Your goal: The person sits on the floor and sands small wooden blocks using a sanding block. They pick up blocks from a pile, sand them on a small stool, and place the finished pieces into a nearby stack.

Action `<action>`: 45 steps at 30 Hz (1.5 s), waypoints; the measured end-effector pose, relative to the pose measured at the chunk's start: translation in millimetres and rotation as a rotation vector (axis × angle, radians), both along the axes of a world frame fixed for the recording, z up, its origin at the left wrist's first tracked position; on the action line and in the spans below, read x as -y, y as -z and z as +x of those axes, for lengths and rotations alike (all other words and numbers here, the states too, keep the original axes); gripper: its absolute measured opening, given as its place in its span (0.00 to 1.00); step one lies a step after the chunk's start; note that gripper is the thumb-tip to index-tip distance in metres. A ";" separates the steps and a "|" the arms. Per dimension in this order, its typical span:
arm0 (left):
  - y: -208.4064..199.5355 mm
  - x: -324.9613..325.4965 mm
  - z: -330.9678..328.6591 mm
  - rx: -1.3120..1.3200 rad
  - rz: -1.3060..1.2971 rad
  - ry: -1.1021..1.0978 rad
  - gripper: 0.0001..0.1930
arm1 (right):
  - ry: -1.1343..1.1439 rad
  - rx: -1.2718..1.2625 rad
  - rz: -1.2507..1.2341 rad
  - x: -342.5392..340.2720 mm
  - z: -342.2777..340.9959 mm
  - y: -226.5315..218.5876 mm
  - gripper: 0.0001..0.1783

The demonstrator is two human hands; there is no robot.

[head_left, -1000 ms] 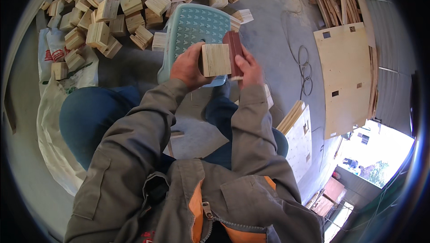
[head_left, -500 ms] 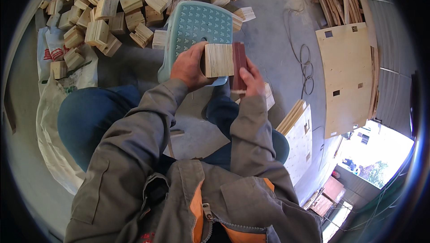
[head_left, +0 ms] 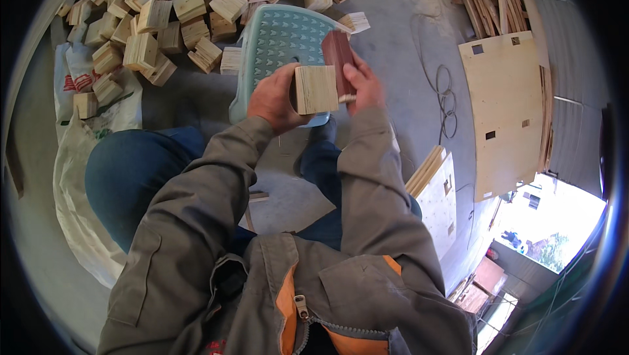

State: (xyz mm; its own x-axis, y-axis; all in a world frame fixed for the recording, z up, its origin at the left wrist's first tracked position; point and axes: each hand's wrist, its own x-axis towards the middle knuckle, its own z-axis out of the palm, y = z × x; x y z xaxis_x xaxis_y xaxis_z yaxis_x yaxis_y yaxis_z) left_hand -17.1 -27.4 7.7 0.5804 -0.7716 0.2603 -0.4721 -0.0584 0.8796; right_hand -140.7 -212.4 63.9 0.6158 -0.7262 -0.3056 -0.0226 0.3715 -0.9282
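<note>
My left hand [head_left: 272,98] grips a squarish plywood block [head_left: 316,90] from its left side, with the layered edge facing up. In my right hand [head_left: 366,84] is a reddish-brown sanding block [head_left: 337,54], fingers wrapped round its right side. The sanding block is tilted, its upper end leaning left, and its lower part is right beside the plywood block's right face. Whether the two touch I cannot tell. Both hands are above the near part of a light-blue plastic stool [head_left: 278,31] with a patterned top.
Loose plywood blocks [head_left: 190,2] are heaped on the floor beyond the stool and to its left. A white woven sack [head_left: 78,191] lies at left. Plywood sheets with square holes [head_left: 508,106] lean at right, near a thin looped cable [head_left: 447,103]. Cut boards [head_left: 436,191] stand by my right knee.
The sanding block has gone from upright against the plywood block's right face to tilted, its top shifting away and left. My right hand has moved up slightly; the plywood block has shifted slightly left.
</note>
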 end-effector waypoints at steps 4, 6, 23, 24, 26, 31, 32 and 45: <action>3.3 -1.0 4.1 0.018 0.000 -0.009 0.53 | -0.010 -0.028 0.025 -41.2 -61.6 9.5 0.33; 1.7 -2.5 4.4 0.018 0.016 -0.011 0.53 | -0.020 -0.032 -0.007 -59.3 -95.2 17.5 0.34; 1.9 -1.3 -0.4 0.007 0.031 0.012 0.51 | -0.098 -0.393 -1.025 -7.6 -2.6 -0.5 0.34; 0.4 0.9 -1.7 0.003 0.031 0.019 0.52 | -0.117 -0.422 -0.992 1.7 6.9 -5.6 0.34; 0.2 0.8 -2.1 0.002 0.043 0.020 0.52 | -0.166 -0.466 -0.916 14.4 27.2 -11.3 0.34; 2.1 0.4 -0.7 0.036 0.028 0.007 0.55 | -0.147 -0.521 -1.015 11.1 31.1 -9.4 0.34; -0.5 1.4 -1.7 0.056 0.023 0.004 0.55 | -0.098 -0.510 -1.022 4.5 22.5 -8.3 0.34; -2.3 -0.5 0.1 -0.012 0.057 0.035 0.52 | -0.085 -0.628 -1.275 -124.5 -79.6 -31.2 0.36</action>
State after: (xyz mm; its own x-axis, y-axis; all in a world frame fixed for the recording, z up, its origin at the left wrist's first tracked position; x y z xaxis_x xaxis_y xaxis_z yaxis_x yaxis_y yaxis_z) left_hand -17.0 -26.8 10.0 0.5556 -0.8049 0.2085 -0.4641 -0.0922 0.8810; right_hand -220.3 -87.9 95.1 0.6798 -0.6759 0.2845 -0.5287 -0.7206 -0.4485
